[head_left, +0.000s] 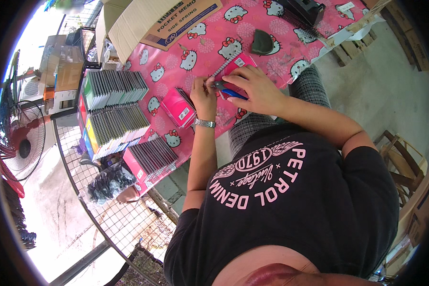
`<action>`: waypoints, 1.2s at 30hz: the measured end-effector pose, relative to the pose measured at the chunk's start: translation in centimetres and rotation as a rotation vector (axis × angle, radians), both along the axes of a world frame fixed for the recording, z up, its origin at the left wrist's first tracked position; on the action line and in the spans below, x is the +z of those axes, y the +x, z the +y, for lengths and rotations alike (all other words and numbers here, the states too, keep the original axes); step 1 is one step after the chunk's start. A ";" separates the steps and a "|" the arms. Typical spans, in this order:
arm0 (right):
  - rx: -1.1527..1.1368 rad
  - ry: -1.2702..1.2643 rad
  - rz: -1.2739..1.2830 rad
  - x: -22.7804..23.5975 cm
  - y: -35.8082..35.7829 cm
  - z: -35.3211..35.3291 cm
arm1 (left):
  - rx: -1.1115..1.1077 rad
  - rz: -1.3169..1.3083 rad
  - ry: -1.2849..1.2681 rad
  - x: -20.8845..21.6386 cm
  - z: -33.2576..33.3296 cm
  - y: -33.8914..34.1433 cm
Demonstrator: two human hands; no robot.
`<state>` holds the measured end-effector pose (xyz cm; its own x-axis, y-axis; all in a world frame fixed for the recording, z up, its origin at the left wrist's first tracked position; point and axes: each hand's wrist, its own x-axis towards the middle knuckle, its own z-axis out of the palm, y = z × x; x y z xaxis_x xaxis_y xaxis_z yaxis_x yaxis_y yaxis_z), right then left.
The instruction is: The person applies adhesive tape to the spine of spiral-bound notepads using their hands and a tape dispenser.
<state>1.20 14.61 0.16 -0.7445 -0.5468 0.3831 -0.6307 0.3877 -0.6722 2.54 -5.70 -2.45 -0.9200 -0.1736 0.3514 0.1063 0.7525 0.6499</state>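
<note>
My right hand [260,93] is closed around pliers with blue handles [234,94]. Their dark jaws meet the near end of a wire spiral on a pink spiral notebook [240,63], which lies slantwise on the table. At that same end my left hand [203,99] is closed, its fingers pinching the notebook's spiral corner; the fingertips are partly hidden. Just left of my left wrist lies a small pile of pink spiral notebooks [180,108]. Beyond my right hand sits a dark green, rounded object [262,42] whose kind I cannot make out.
Stacks of spiral notebooks [117,124] line the table's left side, with a pink-covered stack [150,155] nearer. An open cardboard box [162,21] stands at the back. A black device [302,12] is at the far right. A fan [24,143] stands left, beyond a wire mesh.
</note>
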 end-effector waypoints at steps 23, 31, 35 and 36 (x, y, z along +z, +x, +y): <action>0.247 -0.413 -1.327 -1.7 -1.2 -0.6 | 0.040 0.209 -0.029 -0.3 0.9 1.6; -0.258 0.247 0.043 -4.6 -4.7 9.9 | 0.605 0.183 0.721 0.1 -6.6 6.0; -0.102 0.203 0.223 -9.0 -7.7 12.7 | 0.747 -0.032 0.102 -5.8 -13.3 11.1; -0.181 0.200 0.179 -9.3 -9.5 13.4 | 0.757 -0.072 0.037 -5.1 -11.6 10.1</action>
